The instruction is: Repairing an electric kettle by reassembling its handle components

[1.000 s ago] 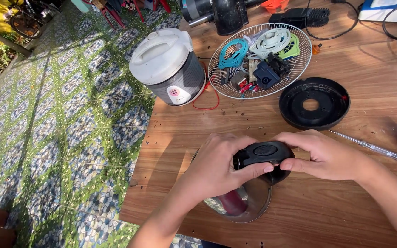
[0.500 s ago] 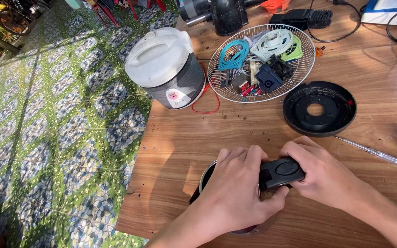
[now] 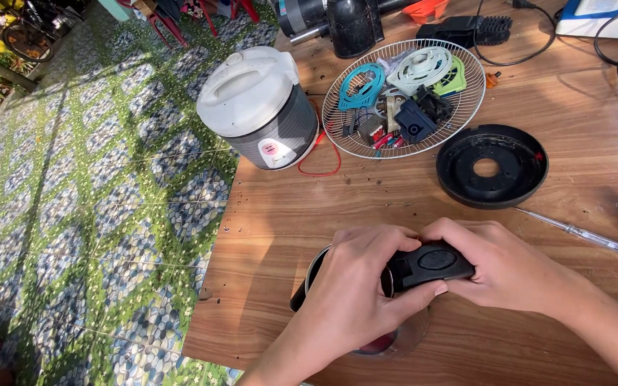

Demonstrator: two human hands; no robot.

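My left hand (image 3: 355,282) and my right hand (image 3: 506,268) both grip a black plastic handle piece (image 3: 427,263) that sits on top of a shiny metal kettle body (image 3: 388,336) near the table's front edge. The left hand wraps over the kettle's rim and the handle's left end. The right hand holds the handle's right end, with the thumb under it. Most of the kettle is hidden under my hands.
On the wooden table (image 3: 309,214) stand a white rice cooker (image 3: 259,107) with a red wire, a wire basket (image 3: 402,96) of coloured parts, a black round base (image 3: 491,164) and a screwdriver (image 3: 577,232). Black devices and cables lie at the back. Patterned paving lies left.
Both hands and the kettle have moved lower and nearer the table's front edge. The grip on the black handle piece stays the same.
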